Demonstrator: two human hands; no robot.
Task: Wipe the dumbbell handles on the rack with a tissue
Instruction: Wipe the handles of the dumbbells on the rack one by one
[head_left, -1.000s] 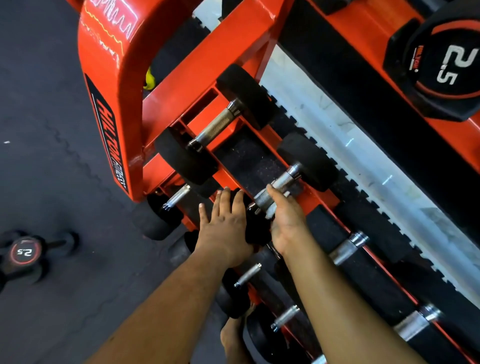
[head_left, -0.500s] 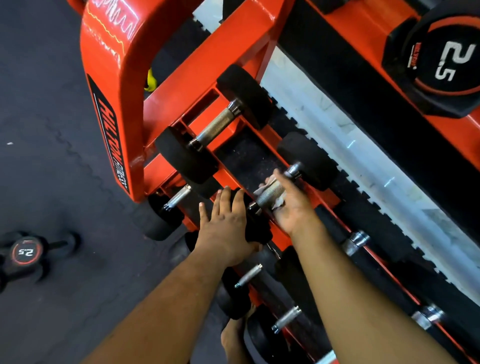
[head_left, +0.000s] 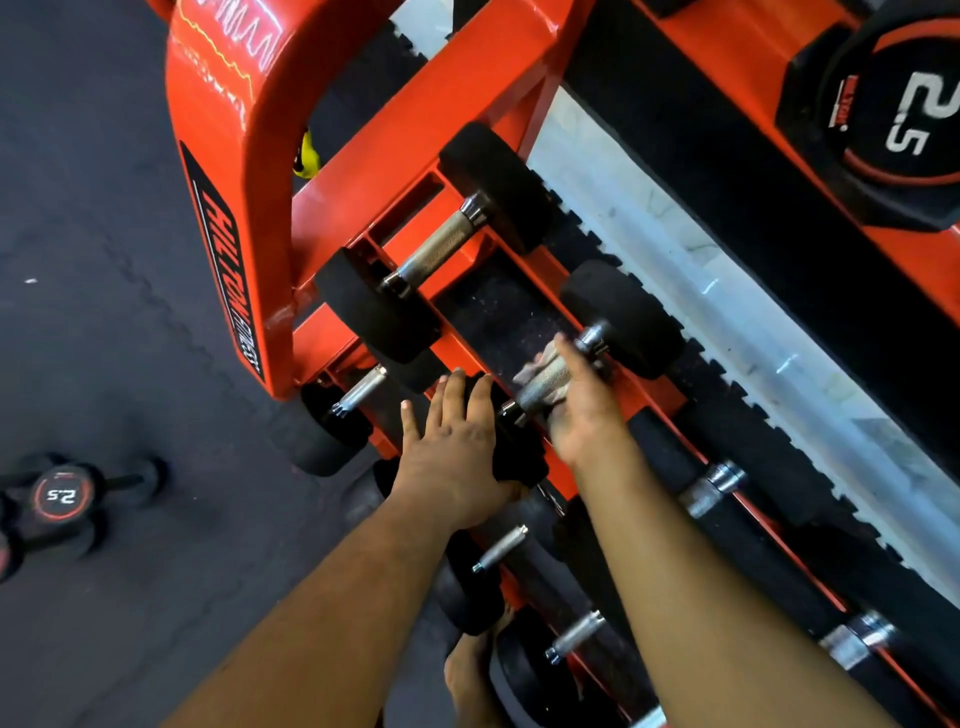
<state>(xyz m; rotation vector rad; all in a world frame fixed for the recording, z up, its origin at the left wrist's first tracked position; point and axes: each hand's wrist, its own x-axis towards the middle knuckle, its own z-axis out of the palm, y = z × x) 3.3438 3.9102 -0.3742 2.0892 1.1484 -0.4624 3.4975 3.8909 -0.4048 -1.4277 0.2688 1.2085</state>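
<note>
An orange rack (head_left: 415, 130) holds rows of dumbbells. The left hand (head_left: 457, 452) rests flat on a weight; the right hand (head_left: 582, 410) wraps a tissue (head_left: 535, 366) around one handle (head_left: 545, 387). Other handles seemingly await wiping.

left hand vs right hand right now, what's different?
The right hand grips the dumbbell handle through a tissue; the left hand holds no tissue. The left hand lies with fingers straight on the dumbbell's near black weight, while the right hand's fingers curl round the metal bar. Both are on the same dumbbell on the orange rack.
</note>
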